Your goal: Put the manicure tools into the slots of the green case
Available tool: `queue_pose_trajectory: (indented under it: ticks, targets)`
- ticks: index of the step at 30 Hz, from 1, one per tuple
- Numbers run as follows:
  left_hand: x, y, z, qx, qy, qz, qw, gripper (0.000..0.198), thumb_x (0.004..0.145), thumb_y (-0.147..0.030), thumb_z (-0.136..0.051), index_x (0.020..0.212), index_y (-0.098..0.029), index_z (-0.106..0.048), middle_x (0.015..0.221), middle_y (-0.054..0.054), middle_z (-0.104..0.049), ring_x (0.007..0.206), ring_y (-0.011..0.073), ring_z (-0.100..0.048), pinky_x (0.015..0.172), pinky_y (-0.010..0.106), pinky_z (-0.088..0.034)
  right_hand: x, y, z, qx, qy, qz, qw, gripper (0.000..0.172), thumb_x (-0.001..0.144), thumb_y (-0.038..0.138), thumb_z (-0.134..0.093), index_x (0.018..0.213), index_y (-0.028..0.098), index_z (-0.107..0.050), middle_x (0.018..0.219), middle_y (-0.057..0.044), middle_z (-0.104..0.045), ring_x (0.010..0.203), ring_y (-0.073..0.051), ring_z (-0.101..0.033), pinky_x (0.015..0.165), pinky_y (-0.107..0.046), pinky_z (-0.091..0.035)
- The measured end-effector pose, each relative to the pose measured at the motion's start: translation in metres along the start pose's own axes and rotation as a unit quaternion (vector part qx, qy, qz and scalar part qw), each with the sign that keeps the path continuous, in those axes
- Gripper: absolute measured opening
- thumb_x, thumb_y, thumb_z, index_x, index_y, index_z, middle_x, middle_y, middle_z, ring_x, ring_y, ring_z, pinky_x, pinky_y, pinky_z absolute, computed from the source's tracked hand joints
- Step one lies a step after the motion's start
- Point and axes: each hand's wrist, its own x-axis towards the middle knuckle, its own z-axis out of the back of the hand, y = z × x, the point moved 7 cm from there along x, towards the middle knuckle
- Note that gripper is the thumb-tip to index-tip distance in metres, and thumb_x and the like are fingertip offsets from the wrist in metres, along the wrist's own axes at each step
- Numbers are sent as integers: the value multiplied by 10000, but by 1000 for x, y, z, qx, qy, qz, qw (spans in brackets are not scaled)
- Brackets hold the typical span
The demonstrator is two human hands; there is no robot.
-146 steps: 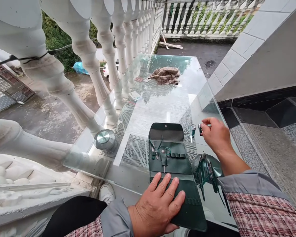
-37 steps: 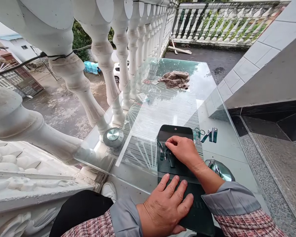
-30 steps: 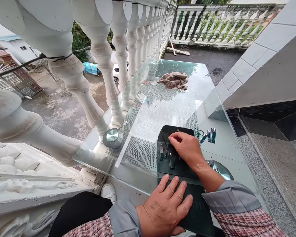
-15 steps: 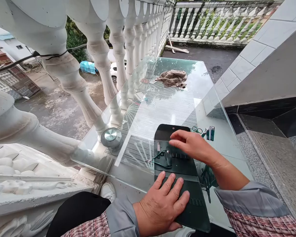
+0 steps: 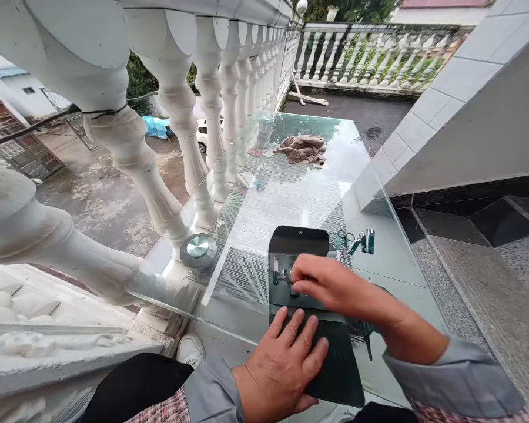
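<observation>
My spread left hand (image 5: 278,369) pinned the case (image 5: 298,241); my right hand (image 5: 332,286) pinched a tool (image 5: 285,275), which I judged could slip off the table (image 5: 291,194) at its near edge

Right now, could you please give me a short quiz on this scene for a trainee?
1. True or false: the left hand lies flat on the dark green case.
2. Where is the brown cloth? A: inside the case. B: at the far end of the glass table. C: on the floor.
3. On which side of the case do the loose tools lie?
Key: 1 true; 2 B; 3 right.
</observation>
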Motion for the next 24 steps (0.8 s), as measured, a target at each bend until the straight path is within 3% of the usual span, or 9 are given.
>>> queue_pose_trajectory:
  ticks: [3,6,10,14,16,20,22,24]
  targets:
    - [-3,4,2,-8,10,14,1000,761,904,-543,-572,1469,-92,-335,1546,233,-324,1409,425,-333,1141,601,-220,-12,-25,52,68,-131,-56,987,214,919,369,-487,793,216,-567,752,-7,-633,611,-129,-511,594,-259,-412]
    - [-7,9,6,-17,14,22,999,716,900,-482,-579,1453,-89,-351,1543,238,-326,1410,434,-325,1142,615,-208,-26,-66,86,-49,-285,-148,946,163,877,360,-521,799,226,-571,694,-5,-615,593,-146,-513,586,-269,-391]
    - [-10,12,11,-26,30,29,999,728,854,-443,-631,1427,-78,-368,1530,246,-342,1403,439,-332,1143,626,-210,-18,-114,63,-251,-200,-195,927,122,828,181,-506,742,223,-581,738,-36,-641,646,-175,-535,570,-285,-312]
    - [-12,10,17,-19,27,22,999,703,850,-419,-627,1402,-59,-382,1511,261,-363,1393,442,-347,1142,613,-232,-11,-134,39,-317,-126,-170,924,212,829,81,-457,801,210,-622,828,-78,-659,743,-212,-567,602,-306,-323]
    - [-13,9,18,-10,21,17,1000,692,854,-412,-619,1398,-56,-385,1505,265,-369,1384,444,-360,1134,609,-251,-7,-129,40,-301,-137,-159,930,227,826,78,-445,812,209,-630,876,-92,-675,793,-233,-585,641,-317,-360]
    - [-15,8,18,24,1,9,1000,649,896,-413,-565,1404,-50,-386,1492,254,-392,1363,435,-390,1111,602,-291,4,-81,54,-190,-296,-117,929,196,898,225,-445,839,200,-630,911,-135,-689,883,-276,-615,777,-370,-426]
    - [-16,7,15,50,-21,7,998,576,948,-385,-486,1413,-60,-390,1479,236,-417,1349,420,-414,1094,592,-315,19,-52,39,-159,-290,-92,939,218,941,305,-435,865,221,-621,896,-95,-701,857,-238,-632,802,-344,-441]
    - [-17,6,12,77,-45,8,996,513,988,-350,-405,1424,-79,-396,1466,214,-442,1331,402,-440,1078,583,-333,38,-28,12,-135,-245,-78,957,146,925,321,-515,859,237,-613,796,-28,-697,725,-185,-637,703,-288,-440]
